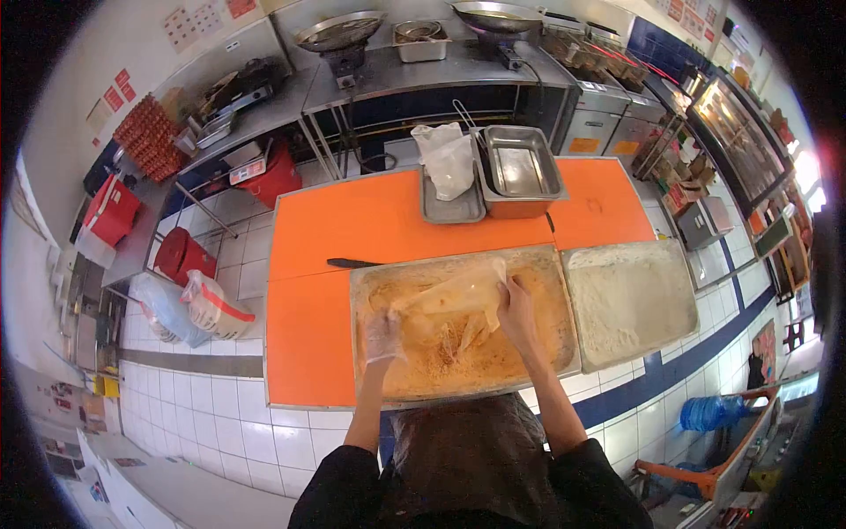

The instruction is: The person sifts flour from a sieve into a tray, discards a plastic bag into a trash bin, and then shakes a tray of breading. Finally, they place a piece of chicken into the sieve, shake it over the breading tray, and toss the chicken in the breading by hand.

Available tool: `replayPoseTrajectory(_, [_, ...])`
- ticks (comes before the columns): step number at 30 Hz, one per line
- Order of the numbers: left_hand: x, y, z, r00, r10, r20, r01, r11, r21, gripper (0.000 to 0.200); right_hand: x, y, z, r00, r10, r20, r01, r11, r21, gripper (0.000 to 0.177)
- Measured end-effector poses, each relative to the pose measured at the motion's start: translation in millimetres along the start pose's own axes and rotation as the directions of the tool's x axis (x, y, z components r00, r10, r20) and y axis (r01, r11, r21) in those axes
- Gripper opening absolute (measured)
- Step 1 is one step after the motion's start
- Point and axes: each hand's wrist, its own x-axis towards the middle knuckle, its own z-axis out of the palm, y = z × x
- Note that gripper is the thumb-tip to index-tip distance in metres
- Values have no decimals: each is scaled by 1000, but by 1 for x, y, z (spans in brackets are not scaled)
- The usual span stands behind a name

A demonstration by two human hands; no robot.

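A clear plastic bag (pixel 454 295) stretches between my two hands above a large metal tray (pixel 357 353) of orange-brown breading (pixel 423 357). My right hand (pixel 516 309), apparently bare, is closed on the bag's right end. Over at the tray's left side, my left hand (pixel 384 335) wears a thin clear plastic glove. Its fingers are curled by the bag's left end, and the hold itself is partly hidden. Crumbs lie heaped below the bag's lower corner. Touching this tray on the right is a second tray (pixel 577 353) of pale flour (pixel 630 295).
A black-handled utensil (pixel 352 263) lies behind the breading tray on the orange table (pixel 308 344). Farther back are a deep steel pan (pixel 520 207) and a small tray (pixel 454 212) with a plastic bag (pixel 448 163) on it. Woks (pixel 339 33) stand along the back counter.
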Motion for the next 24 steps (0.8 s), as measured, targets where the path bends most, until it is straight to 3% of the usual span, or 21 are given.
replayPoseTrajectory(1, [2,-3,0,991,102,-83,-90,987,136,23,2,7,-2,999,-34,13,34,998,-47,15])
replayPoseTrajectory(5, [-1,14,-1,988,132,-85,-118,981,152,25,5,8,-7,999,-27,26,27,999,-24,10])
replayPoseTrajectory(6, [5,-2,4,995,58,-84,-71,984,-163,22,6,6,-11,999,-12,45,14,998,-59,10])
replayPoseTrajectory(7, [12,-16,8,998,-7,-59,-21,890,-456,20,7,4,-12,998,7,58,-2,996,-90,9])
replayPoseTrajectory(8, [18,-26,14,999,-1,-54,-23,893,-449,20,8,2,-9,999,13,51,-9,996,-86,9])
replayPoseTrajectory(9, [21,-31,21,998,-64,1,40,608,-793,16,8,-1,-4,1000,-31,6,31,997,-76,8])
replayPoseTrajectory(10, [20,-38,27,991,-105,78,98,195,-976,14,9,-3,-1,997,-75,-34,73,995,-71,8])
replayPoseTrajectory(11, [17,-40,28,991,-110,79,99,194,-976,14,11,-6,-4,997,-74,-29,71,995,-72,8])
replayPoseTrajectory(12, [14,-42,28,997,-24,-68,-40,596,-802,11,15,-9,-7,995,-100,-20,99,992,-76,7])
replayPoseTrajectory(13, [14,-43,26,980,123,-156,-182,872,-455,10,19,-12,-8,992,-124,-19,122,990,-77,7])
replayPoseTrajectory(14, [17,-49,26,981,129,-146,-182,875,-449,10,20,-12,-5,993,-114,-28,111,991,-75,7])
replayPoseTrajectory(16, [22,-61,32,996,-62,-59,-14,563,-827,10,20,-12,0,983,-182,6,182,981,-60,6])
replayPoseTrajectory(17, [19,-58,31,996,-67,-58,-10,561,-828,10,18,-15,-3,983,-181,11,181,981,-62,6])
replayPoseTrajectory(19, [22,-34,20,964,-266,-7,27,126,-992,12,18,-26,-10,987,-159,23,159,987,-25,5])
replayPoseTrajectory(20, [19,-16,11,965,-263,-4,32,131,-991,12,16,-26,-6,988,-153,17,154,988,-23,5])
replayPoseTrajectory(21, [11,6,4,983,-143,-113,-8,584,-812,13,12,-24,-2,987,-160,12,160,987,-31,6])
replayPoseTrajectory(22, [6,17,2,988,13,-153,-81,891,-446,15,9,-22,-2,985,-170,13,171,984,-41,7])
replayPoseTrajectory(24, [6,14,3,988,36,-152,-104,880,-464,15,6,-20,-7,985,-171,16,171,985,-22,8])
